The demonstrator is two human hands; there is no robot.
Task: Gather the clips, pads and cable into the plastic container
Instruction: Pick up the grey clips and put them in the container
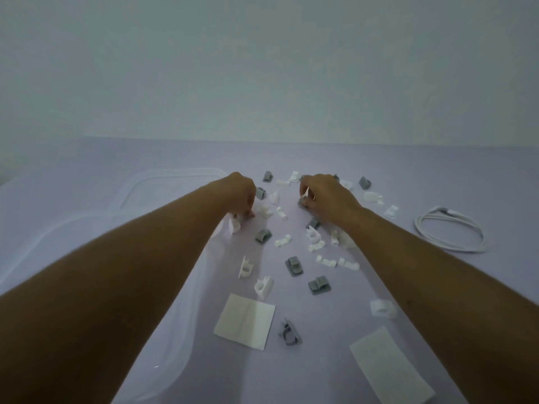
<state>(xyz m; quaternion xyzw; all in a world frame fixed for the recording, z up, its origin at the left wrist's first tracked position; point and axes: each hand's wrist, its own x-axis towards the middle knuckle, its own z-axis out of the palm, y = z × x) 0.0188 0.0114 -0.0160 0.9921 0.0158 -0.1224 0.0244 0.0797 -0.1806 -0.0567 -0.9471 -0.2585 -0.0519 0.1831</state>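
Several small white and grey clips (294, 266) lie scattered over the pale purple table. My left hand (242, 195) is down among them, fingers closed on a white clip (235, 223). My right hand (323, 195) pinches a small white clip (305, 194) above a grey one. Two white adhesive pads lie near me, one at the centre (245, 320) and one at the lower right (389, 365). A coiled white cable (450, 233) rests at the right. The clear plastic container (58, 234) sits at the left under my left forearm.
A clear lid (172, 182) lies behind the container at the back left. A pale wall rises behind the table's far edge (291, 141).
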